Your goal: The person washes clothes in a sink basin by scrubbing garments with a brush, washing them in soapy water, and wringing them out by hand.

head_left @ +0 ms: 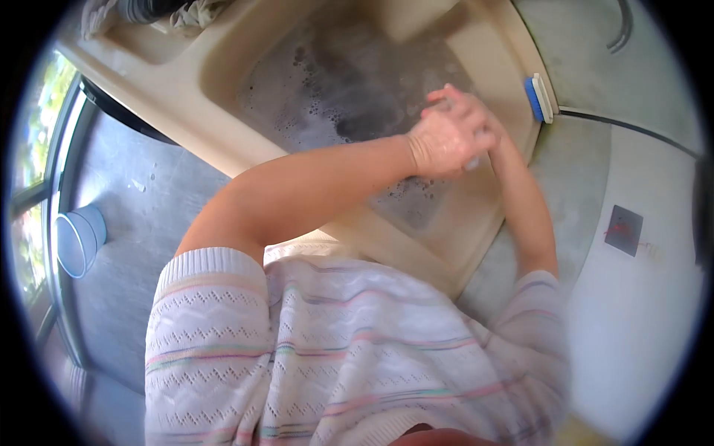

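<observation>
beige walls of a deep sink (513,93) surround greyish water (282,93), which carries dark and pale bubbles (320,111) in small groups. over the right part of this water, the two hands meet. the left hand (446,141) is reached across from the left side, its back turned up, and its fingers are bent over the right hand (476,111). the right hand is partly covered; some of its fingers appear on the far side, loosely bent and reddish. neither is spread wide – both are about half curled, one against the other. whether some small thing is kept between the palms, i cannot tell, because the fingers hide it.

from this posture, i would judge that the step in hand is a rubbing or washing between the hands, above the soapy water. the next move calls for the fingers to loosen and part, and probably for a rinse in the sink below.

on the right rim stands a brush (541,99) with blue bristles, apart from both hands. cloths (197,15) lie at the far left, and a light blue bucket (83,236) is well apart – on the left, outside the sink.
</observation>
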